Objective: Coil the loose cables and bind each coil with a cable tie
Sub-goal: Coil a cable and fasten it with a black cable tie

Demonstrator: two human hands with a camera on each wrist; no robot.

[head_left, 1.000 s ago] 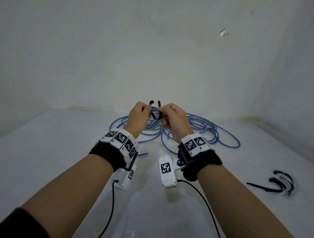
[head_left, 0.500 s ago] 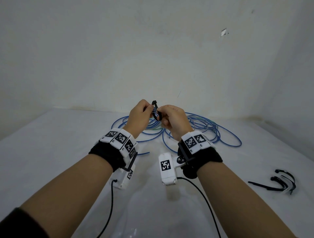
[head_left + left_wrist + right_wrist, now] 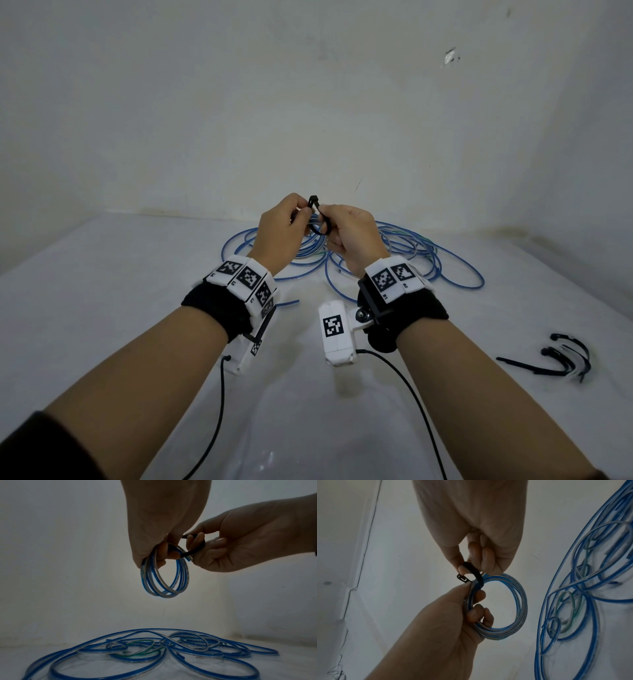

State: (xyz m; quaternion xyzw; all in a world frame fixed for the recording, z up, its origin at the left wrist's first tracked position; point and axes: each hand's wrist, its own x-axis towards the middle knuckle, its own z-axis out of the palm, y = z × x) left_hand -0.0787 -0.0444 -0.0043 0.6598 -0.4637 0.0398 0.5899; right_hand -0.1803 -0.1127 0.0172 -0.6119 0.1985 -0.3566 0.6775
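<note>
Backdrop: white wall (image 3: pixel 308 102) behind a white worktop (image 3: pixel 102 291), corner at right.
Left hand (image 3: pixel 279 233): raised over the worktop, fingers curled round a small coil (image 3: pixel 165 573) of blue/clear cable; grip clamped on the coil's upper-left arc, coil hangs below the hand, clear of the worktop.
Right hand (image 3: pixel 352 236): just beside the left, thumb + forefinger pinch a black cable tie (image 3: pixel 473 573); grip clamped on the tie, other fingers curled under.
Cable tie: strap loops round the coil's top strands betw. the two hands; square head (image 3: pixel 463 578) sticks out by the right thumb tip, touching the left forefinger tip. Whether the tail is through the head: can't tell. In the head view the head pokes up above both hands.
Loose cables (image 3: pixel 411 253): blue/clear tangle w/ a bit of green, flat on the worktop beyond the hands, near the wall; one loop runs out to the right.
Spare ties (image 3: pixel 555 359): small heap of black + clear ones, on the worktop, far right, well apart from the hands.
Wrists: black bands w/ white marker blocks + cameras, thin black leads trailing toward the person.
</note>
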